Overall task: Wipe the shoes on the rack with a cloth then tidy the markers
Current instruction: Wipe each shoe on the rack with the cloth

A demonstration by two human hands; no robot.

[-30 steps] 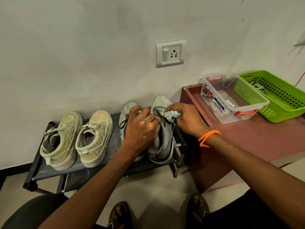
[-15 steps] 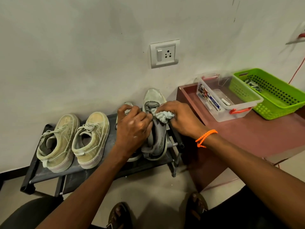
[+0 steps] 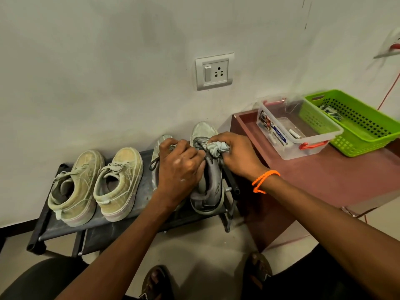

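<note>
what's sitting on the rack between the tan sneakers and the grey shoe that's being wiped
In the head view, the other grey shoe of the pair lies there, mostly hidden under the left hand, right beside the grey shoe being wiped and right of the tan sneakers.

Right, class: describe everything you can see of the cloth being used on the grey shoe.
The cloth is small, pale grey-blue and looks like soft fabric, bunched into a crumpled wad. The right hand grips it and presses it against the upper opening of the grey shoe on the rack. The hand hides much of it.
</note>
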